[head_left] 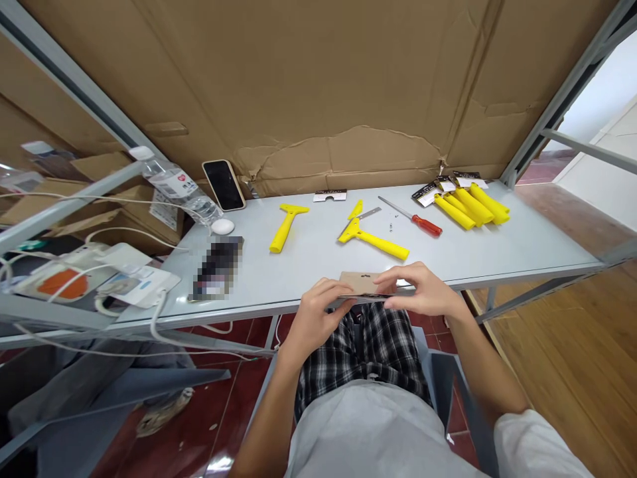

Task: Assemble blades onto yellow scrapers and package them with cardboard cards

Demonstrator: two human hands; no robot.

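My left hand (pixel 318 312) and my right hand (pixel 421 292) together hold a small brown cardboard packet (pixel 359 283) with a hang hole, at the near edge of the grey table (pixel 522 245). Beyond it lie a yellow scraper (pixel 373 239) with a metal blade beside its head, and a second yellow scraper handle (pixel 286 226) further left. A red-handled screwdriver (pixel 415 219) lies at the back right, with tiny screws (pixel 391 227) near it.
A pile of packaged yellow scrapers (pixel 470 202) sits at the far right. A phone (pixel 223 184) leans on the cardboard wall, next to a water bottle (pixel 174 186) and a white round object (pixel 222 226). Cables and a charger (pixel 99 272) crowd the left end.
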